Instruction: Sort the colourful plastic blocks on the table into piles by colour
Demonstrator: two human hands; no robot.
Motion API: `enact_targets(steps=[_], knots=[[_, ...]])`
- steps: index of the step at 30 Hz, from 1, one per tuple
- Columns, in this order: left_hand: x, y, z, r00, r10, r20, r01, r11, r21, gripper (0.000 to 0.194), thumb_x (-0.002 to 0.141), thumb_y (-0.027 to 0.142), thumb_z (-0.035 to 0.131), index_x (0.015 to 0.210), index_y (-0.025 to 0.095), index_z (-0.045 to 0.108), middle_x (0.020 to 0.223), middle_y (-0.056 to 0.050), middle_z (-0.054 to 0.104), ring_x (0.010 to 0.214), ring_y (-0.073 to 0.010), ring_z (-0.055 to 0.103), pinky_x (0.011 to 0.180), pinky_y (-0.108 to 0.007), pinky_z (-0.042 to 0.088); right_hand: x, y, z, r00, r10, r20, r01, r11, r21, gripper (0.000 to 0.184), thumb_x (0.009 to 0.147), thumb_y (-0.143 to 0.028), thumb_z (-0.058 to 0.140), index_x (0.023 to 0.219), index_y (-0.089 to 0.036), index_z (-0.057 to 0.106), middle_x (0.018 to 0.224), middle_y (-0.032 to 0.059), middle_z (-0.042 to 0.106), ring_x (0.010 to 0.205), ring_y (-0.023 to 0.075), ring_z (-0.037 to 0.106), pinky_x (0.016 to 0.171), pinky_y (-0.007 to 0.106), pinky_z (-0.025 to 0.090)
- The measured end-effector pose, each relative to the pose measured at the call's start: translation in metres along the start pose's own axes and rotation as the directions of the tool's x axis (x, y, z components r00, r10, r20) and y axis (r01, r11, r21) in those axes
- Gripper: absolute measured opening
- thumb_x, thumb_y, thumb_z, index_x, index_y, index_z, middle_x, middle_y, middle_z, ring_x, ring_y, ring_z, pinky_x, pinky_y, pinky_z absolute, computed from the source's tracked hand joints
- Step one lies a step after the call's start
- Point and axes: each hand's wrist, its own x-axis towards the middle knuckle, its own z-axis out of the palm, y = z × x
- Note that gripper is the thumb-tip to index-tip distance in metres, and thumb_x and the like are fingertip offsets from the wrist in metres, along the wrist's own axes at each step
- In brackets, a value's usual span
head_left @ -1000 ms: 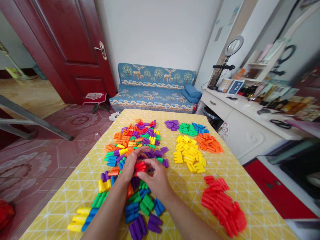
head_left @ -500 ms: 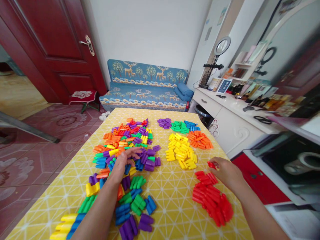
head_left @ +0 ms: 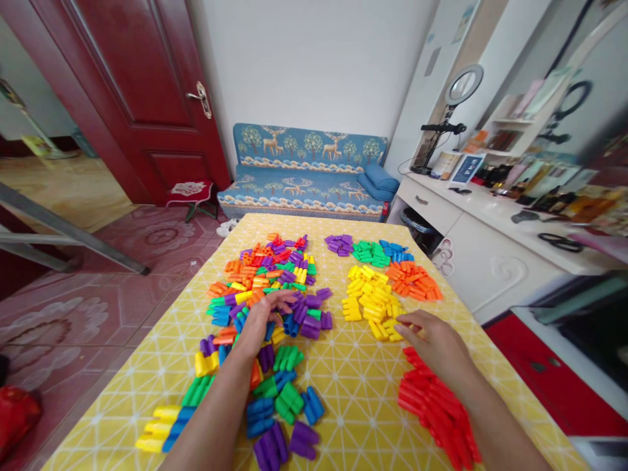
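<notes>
My left hand (head_left: 265,317) reaches over the mixed pile of plastic building pieces (head_left: 289,275) on the left of the table, fingers spread and bent beside purple pieces (head_left: 311,320) and blue ones (head_left: 290,325). No held piece shows in it. My right hand (head_left: 434,340) hovers above the near end of the yellow pieces (head_left: 370,294) with its fingers apart and nothing visible between them. Below that hand lies a heap of red pieces (head_left: 432,405), partly covered by the wrist. Green pieces (head_left: 289,400) and purple pieces (head_left: 271,446) lie beside my left forearm.
Orange (head_left: 415,281), green (head_left: 370,254), blue (head_left: 395,252) and purple (head_left: 338,244) groups sit at the far right of the yellow tablecloth (head_left: 358,392). Beyond stands a blue sofa (head_left: 304,176); a white dresser (head_left: 471,222) flanks the right side.
My right hand has let go of a red piece and moved from the red heap toward the yellow pieces. The left hand stays over the mixed pile. The view has turned left.
</notes>
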Motion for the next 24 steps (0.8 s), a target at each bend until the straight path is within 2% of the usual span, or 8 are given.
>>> enact_targets(steps=[3,5,7,10,13,17,20,24], knots=[[0.002,0.002,0.004,0.998,-0.014,-0.062,0.018,0.998,0.059,0.058,0.089,0.062,0.043,0.112,0.015,0.068,0.106,-0.014,0.068,0.085,-0.022,0.061,0.056,-0.026,0.049,0.009,-0.058,0.044,0.996,-0.086,0.01,0.076,0.921,0.382,0.023,0.082,-0.04,0.058,0.087,-0.023,0.073,0.086,0.0053,0.072,0.078,0.0192,0.065,0.073,0.029,0.05],[0.003,0.002,0.007,0.994,-0.037,-0.107,0.049,0.993,0.104,0.049,0.085,0.055,0.055,0.111,0.015,0.068,0.102,-0.012,0.07,0.081,-0.0209,0.063,0.054,-0.025,0.048,0.017,-0.091,0.082,0.996,-0.078,0.034,0.046,0.835,0.548,0.021,0.081,-0.037,0.058,0.086,-0.021,0.072,0.084,0.0047,0.072,0.075,0.0182,0.065,0.069,0.028,0.05],[0.004,0.003,0.01,0.988,-0.046,-0.149,0.07,0.985,0.159,0.044,0.083,0.049,0.061,0.109,0.015,0.069,0.095,-0.01,0.072,0.076,-0.0202,0.065,0.052,-0.024,0.047,0.025,-0.11,0.118,1.0,-0.006,0.012,-0.002,0.781,0.624,0.021,0.08,-0.036,0.059,0.088,-0.02,0.071,0.077,0.0036,0.071,0.068,0.0175,0.064,0.062,0.027,0.049],[0.006,0.011,0.015,0.981,-0.003,-0.194,0.063,0.951,0.303,0.033,0.082,0.043,0.061,0.097,0.016,0.074,0.084,-0.008,0.073,0.069,-0.0203,0.065,0.056,-0.028,0.049,0.031,-0.117,0.155,0.996,0.07,-0.061,-0.015,0.765,0.644,0.022,0.082,-0.038,0.058,0.086,-0.019,0.069,0.072,0.0023,0.069,0.064,0.0171,0.062,0.059,0.026,0.047],[0.014,0.027,0.016,0.987,0.065,-0.145,0.014,0.875,0.485,0.025,0.084,0.038,0.058,0.086,0.02,0.075,0.078,-0.005,0.073,0.067,-0.0218,0.065,0.062,-0.032,0.05,0.031,-0.11,0.167,0.992,0.07,-0.105,0.017,0.752,0.659,0.023,0.085,-0.039,0.056,0.082,-0.02,0.067,0.072,0.0022,0.068,0.065,0.0172,0.062,0.061,0.027,0.047],[0.046,0.04,0.005,0.983,0.146,-0.109,-0.03,0.718,0.695,0.02,0.084,0.028,0.056,0.089,0.021,0.075,0.085,-0.005,0.075,0.077,-0.0236,0.068,0.072,-0.034,0.052,0.027,-0.104,0.162,0.994,0.051,-0.095,0.03,0.714,0.7,0.022,0.085,-0.039,0.057,0.082,-0.02,0.067,0.072,0.0015,0.067,0.064,0.0164,0.06,0.06,0.026,0.046],[0.082,0.034,-0.007,0.985,0.105,-0.134,0.067,0.486,0.871,0.025,0.083,0.02,0.055,0.098,0.018,0.074,0.093,-0.007,0.075,0.084,-0.0224,0.069,0.076,-0.031,0.052,0.025,-0.106,0.158,0.995,0.052,-0.082,0.022,0.705,0.709,0.02,0.085,-0.037,0.058,0.083,-0.02,0.068,0.072,0.001,0.067,0.064,0.0158,0.059,0.06,0.026,0.045],[0.124,0.017,-0.018,0.986,0.039,-0.161,0.135,0.373,0.918,0.029,0.081,0.013,0.053,0.101,0.016,0.074,0.101,-0.011,0.075,0.097,-0.0259,0.066,0.088,-0.034,0.049,0.024,-0.109,0.157,0.997,0.051,-0.063,0.008,0.708,0.706,0.019,0.085,-0.036,0.058,0.083,-0.02,0.068,0.071,0.0003,0.066,0.063,0.0149,0.058,0.059,0.025,0.044]])
